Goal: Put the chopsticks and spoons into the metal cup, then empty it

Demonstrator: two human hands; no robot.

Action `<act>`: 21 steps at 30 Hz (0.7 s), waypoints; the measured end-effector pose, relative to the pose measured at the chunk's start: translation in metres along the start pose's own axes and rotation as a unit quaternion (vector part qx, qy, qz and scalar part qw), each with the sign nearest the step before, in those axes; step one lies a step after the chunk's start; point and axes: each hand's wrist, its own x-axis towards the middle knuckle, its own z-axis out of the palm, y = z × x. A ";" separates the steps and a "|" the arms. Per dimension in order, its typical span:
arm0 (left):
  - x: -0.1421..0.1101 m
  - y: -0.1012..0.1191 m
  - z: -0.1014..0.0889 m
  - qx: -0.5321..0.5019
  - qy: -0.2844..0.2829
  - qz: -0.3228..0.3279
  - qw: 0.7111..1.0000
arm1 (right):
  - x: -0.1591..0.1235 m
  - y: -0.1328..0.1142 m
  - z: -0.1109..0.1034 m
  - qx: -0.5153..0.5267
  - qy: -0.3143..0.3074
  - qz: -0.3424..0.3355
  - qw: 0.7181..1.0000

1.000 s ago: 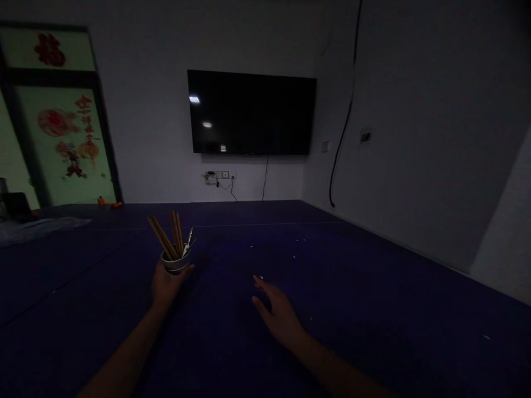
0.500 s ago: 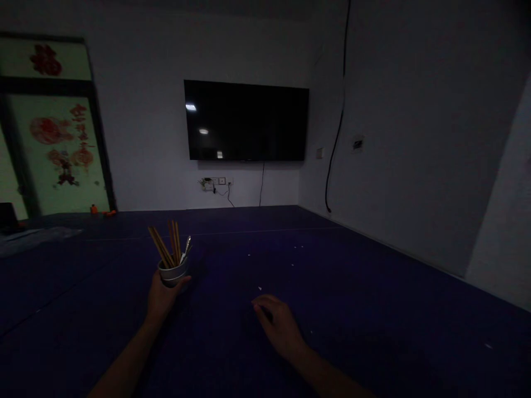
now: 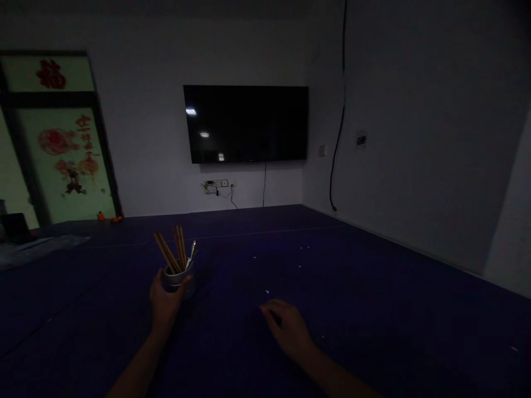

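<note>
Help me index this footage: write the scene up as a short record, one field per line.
Left hand: left hand gripping the grey cup
Cup contents: wooden sticks and a shiny, slender item, its kind unclear
Right hand: right hand low over the surface, thumb and fingertips together, nothing visible in it
Surface: dark blue surface with small white bits, one just beyond the right fingertips
Far wall: black screen above sockets
Far left: door with red decorations
Light: dim
</note>
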 end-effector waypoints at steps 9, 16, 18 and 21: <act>0.014 0.026 -0.005 -0.054 0.146 -0.027 0.987 | -0.001 -0.002 0.000 -0.026 0.009 0.011 1.000; 0.070 0.063 -0.005 -0.105 0.116 -0.155 0.975 | -0.004 -0.009 0.000 -0.031 0.010 0.020 0.999; 0.080 0.063 -0.004 -0.086 0.068 -0.175 0.978 | -0.004 -0.010 0.000 -0.029 0.008 0.020 0.999; 0.086 0.051 0.001 -0.017 0.021 -0.143 0.989 | -0.004 -0.011 0.001 -0.035 -0.005 0.018 0.999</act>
